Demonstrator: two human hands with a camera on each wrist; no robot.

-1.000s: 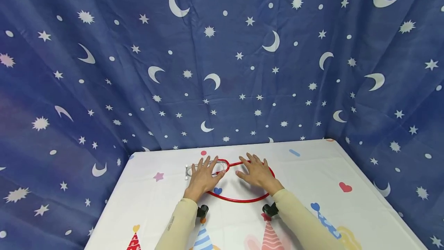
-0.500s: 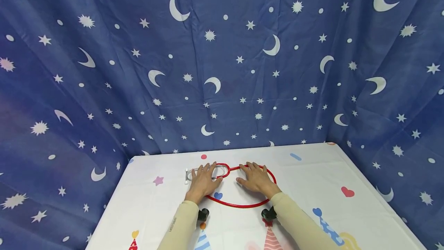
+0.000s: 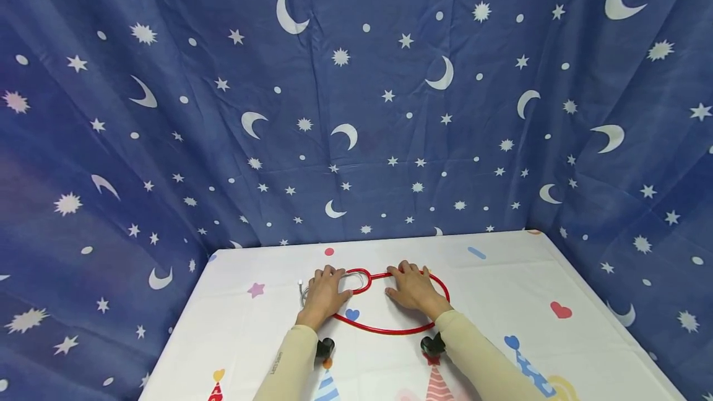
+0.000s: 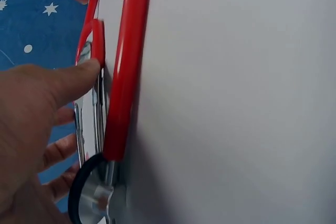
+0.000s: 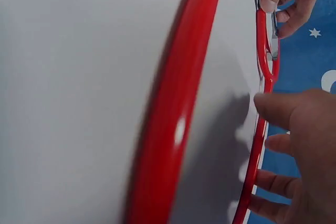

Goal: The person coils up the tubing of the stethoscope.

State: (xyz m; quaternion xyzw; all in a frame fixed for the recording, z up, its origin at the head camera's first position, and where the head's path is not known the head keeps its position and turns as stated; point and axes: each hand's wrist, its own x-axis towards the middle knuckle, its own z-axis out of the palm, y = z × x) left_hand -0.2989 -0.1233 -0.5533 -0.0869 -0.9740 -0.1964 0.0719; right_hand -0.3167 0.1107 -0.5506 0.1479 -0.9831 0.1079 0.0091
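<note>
A stethoscope [image 3: 384, 330] with red tubing lies on the white cloth, its tube bowed in a wide loop toward the person. My left hand [image 3: 325, 294] grips its metal ear tubes [image 4: 97, 100] near the red fork, thumb on one side and fingers on the other. Beyond that hand, a white ear tip [image 3: 301, 282] shows. The round chest piece [image 4: 97, 203] appears low in the left wrist view; from the head it is hidden under the left hand. My right hand [image 3: 414, 289] lies over the tube's far stretch, fingertips at the red tube and thumb held apart from the fingers.
The table [image 3: 490, 302] wears a white cloth printed with hearts, stars and party hats. Behind it hangs a dark blue curtain [image 3: 379, 110] with moons and stars. A black wrist camera [image 3: 325, 348] sits under the left wrist, another black camera [image 3: 432, 345] under the right.
Both hands have come down onto the stethoscope. The left fingers have closed round the metal ear tubes, which now tilt. Right fingertips have bent to the tube.
</note>
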